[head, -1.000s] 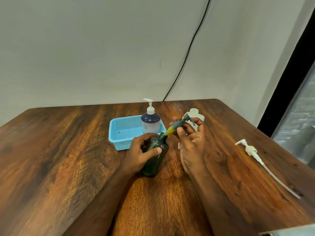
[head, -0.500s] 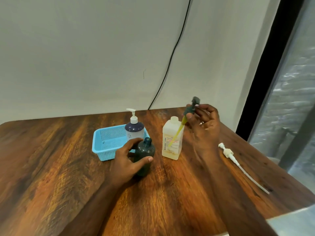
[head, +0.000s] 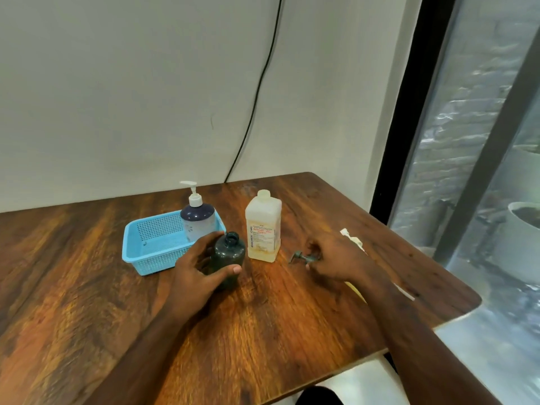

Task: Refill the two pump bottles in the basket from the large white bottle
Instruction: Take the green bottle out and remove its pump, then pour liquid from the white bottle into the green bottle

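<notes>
A dark green bottle stands upright on the table with its neck uncapped, and my left hand grips it around the body. Its dark green pump head lies low at the table surface, pinched by the fingers of my right hand; its yellowish tube runs under my wrist. The large white bottle stands uncapped right of the green bottle, with yellowish liquid near its bottom. A dark blue pump bottle with a white pump stands in the right end of the light blue basket.
A white pump with a long tube lies on the table behind my right hand, mostly hidden by it. The wooden table ends close on the right, beside a dark window frame. A black cable hangs down the wall.
My right hand lifted the green pump out of the green bottle, swung it right, and lowered it to the table. My left hand stays on the green bottle. The view turned right.
</notes>
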Motion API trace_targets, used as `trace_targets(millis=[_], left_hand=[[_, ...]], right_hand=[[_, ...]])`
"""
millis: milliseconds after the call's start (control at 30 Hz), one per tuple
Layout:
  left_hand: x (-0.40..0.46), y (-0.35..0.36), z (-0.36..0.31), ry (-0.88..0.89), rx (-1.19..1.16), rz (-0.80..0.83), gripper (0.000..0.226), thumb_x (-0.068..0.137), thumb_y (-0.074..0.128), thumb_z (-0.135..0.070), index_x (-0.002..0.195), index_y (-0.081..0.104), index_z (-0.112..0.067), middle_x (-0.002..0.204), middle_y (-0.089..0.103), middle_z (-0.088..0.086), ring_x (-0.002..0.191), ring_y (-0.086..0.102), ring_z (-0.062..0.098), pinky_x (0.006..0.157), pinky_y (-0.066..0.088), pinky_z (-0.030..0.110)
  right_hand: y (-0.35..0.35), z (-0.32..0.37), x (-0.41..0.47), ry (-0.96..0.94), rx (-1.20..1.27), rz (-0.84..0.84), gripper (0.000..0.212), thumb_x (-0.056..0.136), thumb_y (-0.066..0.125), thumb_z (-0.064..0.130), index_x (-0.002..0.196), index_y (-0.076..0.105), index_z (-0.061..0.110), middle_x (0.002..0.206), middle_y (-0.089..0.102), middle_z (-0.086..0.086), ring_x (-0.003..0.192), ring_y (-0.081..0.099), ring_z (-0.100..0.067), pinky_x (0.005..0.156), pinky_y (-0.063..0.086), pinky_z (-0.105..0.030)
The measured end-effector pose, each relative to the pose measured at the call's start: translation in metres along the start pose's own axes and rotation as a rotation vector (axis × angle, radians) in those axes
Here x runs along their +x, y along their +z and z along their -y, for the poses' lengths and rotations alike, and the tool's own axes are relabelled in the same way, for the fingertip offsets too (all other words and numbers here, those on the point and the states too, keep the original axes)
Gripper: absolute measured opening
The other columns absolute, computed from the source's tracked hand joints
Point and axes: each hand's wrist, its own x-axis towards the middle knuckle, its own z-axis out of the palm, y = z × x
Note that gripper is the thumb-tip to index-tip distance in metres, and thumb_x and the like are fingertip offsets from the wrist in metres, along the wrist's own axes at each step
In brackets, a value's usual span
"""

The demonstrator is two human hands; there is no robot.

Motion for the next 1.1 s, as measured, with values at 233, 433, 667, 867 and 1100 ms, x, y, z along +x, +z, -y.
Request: trace_targets(millis=[233,433,667,867,1100], left_hand=[[0.004,0.002,0.003,0.002,0.012,-0.062,0.070,0.071,0.088,-0.026,0.122,0.051,-0.054,0.123,0.051,-0.033,0.110,0.052,-0.006,0.092,0.046,0.018],[0.006,-0.004,0.005,-0.043,0.025,-0.131,0.082,0.070,0.088,-0.033,0.141,0.047,-0.038,0.136,0.052,-0.016,0.120,0.050,0.006,0.101,0.048,0.034],[0.008,-0.012,0.008,-0.076,0.015,-0.175,0.088,0.061,0.085,-0.047,0.141,0.052,-0.032,0.140,0.058,-0.010,0.123,0.055,0.011,0.102,0.052,0.038],[0.011,-0.020,0.008,-0.094,0.026,-0.173,0.074,0.068,0.089,-0.037,0.133,0.053,-0.039,0.119,0.055,-0.027,0.101,0.054,-0.007,0.091,0.050,0.021],[0.019,-0.023,0.013,-0.095,0.072,-0.125,0.064,0.067,0.091,-0.039,0.119,0.055,-0.047,0.107,0.057,-0.036,0.101,0.056,-0.009,0.089,0.054,0.022]], right_hand=[[0.009,-0.008,0.007,0.086,-0.044,0.030,0.026,0.086,0.073,0.038,0.107,0.062,0.026,0.099,0.066,0.005,0.083,0.063,-0.009,0.074,0.059,-0.026],[0.016,0.013,0.014,0.079,0.156,-0.149,0.069,0.079,0.074,0.056,0.137,0.045,0.034,0.142,0.054,0.004,0.123,0.056,-0.019,0.098,0.053,-0.039],[0.030,0.062,0.034,0.041,0.702,-0.164,0.101,0.076,0.082,0.047,0.152,0.016,0.038,0.158,0.034,0.008,0.140,0.042,-0.018,0.108,0.044,-0.046],[0.050,0.078,0.059,0.123,0.865,-0.240,0.082,0.081,0.080,0.038,0.147,0.033,0.031,0.149,0.050,0.003,0.129,0.055,-0.020,0.096,0.054,-0.043],[0.063,0.075,0.062,0.121,0.867,-0.284,0.089,0.076,0.084,0.039,0.147,0.031,0.028,0.149,0.048,0.002,0.131,0.053,-0.020,0.099,0.053,-0.045]])
